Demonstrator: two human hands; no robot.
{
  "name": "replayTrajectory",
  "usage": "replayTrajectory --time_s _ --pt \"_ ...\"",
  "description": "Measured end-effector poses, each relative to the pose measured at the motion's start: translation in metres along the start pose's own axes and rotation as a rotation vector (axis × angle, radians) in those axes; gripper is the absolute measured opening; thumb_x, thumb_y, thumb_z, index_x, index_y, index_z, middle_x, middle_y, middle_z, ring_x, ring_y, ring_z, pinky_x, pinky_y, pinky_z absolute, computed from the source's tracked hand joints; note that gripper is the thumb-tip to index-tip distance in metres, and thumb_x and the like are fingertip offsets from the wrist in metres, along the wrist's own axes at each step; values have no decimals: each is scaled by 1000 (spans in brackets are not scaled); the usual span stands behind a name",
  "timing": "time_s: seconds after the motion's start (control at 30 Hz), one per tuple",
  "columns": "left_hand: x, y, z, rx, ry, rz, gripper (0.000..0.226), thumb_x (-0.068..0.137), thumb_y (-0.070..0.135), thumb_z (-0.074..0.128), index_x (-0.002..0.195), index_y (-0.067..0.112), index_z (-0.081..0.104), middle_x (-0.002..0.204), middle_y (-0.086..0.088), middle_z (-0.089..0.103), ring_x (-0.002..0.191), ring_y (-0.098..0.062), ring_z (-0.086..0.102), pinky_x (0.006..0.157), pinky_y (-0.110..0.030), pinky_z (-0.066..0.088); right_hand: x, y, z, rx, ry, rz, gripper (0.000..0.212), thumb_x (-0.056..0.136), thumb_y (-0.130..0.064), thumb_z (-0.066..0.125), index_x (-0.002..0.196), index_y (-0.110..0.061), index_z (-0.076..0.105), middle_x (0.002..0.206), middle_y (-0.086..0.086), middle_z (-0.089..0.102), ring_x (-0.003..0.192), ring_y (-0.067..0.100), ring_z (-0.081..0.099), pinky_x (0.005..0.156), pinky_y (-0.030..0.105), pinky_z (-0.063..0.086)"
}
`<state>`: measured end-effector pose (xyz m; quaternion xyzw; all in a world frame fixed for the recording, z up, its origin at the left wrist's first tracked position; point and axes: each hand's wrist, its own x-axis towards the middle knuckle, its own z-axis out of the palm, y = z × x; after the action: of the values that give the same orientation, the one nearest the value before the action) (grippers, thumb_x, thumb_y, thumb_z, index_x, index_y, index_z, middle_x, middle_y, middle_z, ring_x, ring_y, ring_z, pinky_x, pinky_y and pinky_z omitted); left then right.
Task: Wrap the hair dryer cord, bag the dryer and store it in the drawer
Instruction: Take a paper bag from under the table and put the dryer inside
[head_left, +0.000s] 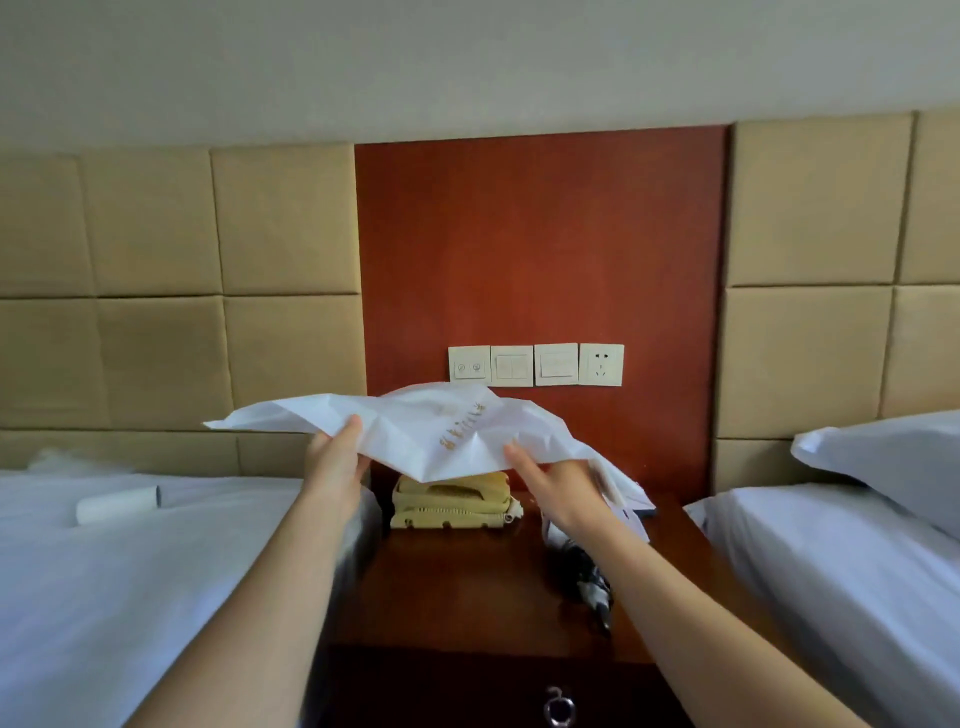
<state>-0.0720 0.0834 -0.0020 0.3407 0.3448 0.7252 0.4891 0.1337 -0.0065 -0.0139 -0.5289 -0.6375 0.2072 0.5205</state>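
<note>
1. Both hands are up over the tabletop (467, 571), sharing the white bag (441, 431). The left hand (335, 462) pinches its left part, thumb on top and fingers beneath.
2. The right hand (553, 488) takes the right part the same way, with the thumb lying on the sheet and the other fingers hidden under it.
3. The bag hangs crumpled and flat above the beige telephone (452, 501); its mouth looks unopened.
4. The hair dryer (582, 569) lies on the near right of the tabletop, partly behind the right forearm. Its cord (597, 597) seems bundled against it, though blur leaves that unsure.
5. Left to do, I judge: open the bag, slip the dryer in, then stow it in the drawer (558, 706), which is closed at the near edge.
</note>
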Motion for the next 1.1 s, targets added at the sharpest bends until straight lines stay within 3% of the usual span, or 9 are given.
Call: replayTrajectory --time_s 0.1,0.23,0.4,0.5,0.7,0.83,0.97,1.03,1.1 --pt "21 -37 -22 14 104 -86 37 96 11 49 132 2 49 129 -16 58 111 -30 58 91 -38 47 9 37 31 7 -90 24 42 95 -32 48 132 -13 48 125 -6 55 125 13 45 103 18 31" --pt "27 -88 -47 59 216 -196 41 95 9 49 136 5 45 131 -13 56 115 -30 57 92 -40 48 9 80 69 -75 -156 182 52 93 -44 47 139 -21 40 143 -5 43 137 16 33 113 24 20" --pt "24 -122 -67 166 167 -305 40 95 2 43 135 7 45 128 -13 57 103 -27 56 86 -40 46 -5 96 96 362 -118 508 52 91 -38 54 139 -21 39 145 0 43 137 20 34 112 25 20" --pt "16 -130 -75 217 83 -387 38 97 10 45 136 11 45 130 -10 56 115 -29 55 88 -41 44 -11 98 103 613 -71 621 47 92 -34 54 136 -21 43 134 -1 50 133 22 39 109 26 27" --pt "11 -138 -85 369 145 -402 35 93 9 54 127 3 50 126 -17 59 114 -35 58 79 -39 49 -41 101 86 229 -231 528 53 85 -41 62 128 -11 54 120 -6 57 113 11 51 98 21 35" --pt "3 -133 -98 457 220 -342 33 91 -1 51 124 -7 47 121 -23 56 105 -38 59 67 -34 53 -63 108 67 545 -39 495 47 87 -27 62 129 -13 50 118 -4 63 108 11 56 103 30 38" --pt "-3 -131 -119 667 181 -318 31 91 5 49 116 -12 49 96 -20 63 65 -24 69 49 -26 55 -69 106 39 758 241 486 33 93 -22 53 126 -17 51 119 4 64 110 22 60 98 37 46" --pt "3 -136 -133 851 184 -229 42 80 26 58 102 -9 57 92 -20 69 57 -24 68 58 -37 60 -68 103 29 755 322 486 29 96 -22 47 121 -9 56 116 9 65 109 23 61 87 33 50" --pt "-3 -129 -132 1079 132 -144 48 71 39 59 89 -6 60 85 -18 69 67 -30 67 65 -39 57 -68 99 24 678 322 475 26 98 -16 43 115 -6 61 111 10 66 107 23 61 79 28 51"
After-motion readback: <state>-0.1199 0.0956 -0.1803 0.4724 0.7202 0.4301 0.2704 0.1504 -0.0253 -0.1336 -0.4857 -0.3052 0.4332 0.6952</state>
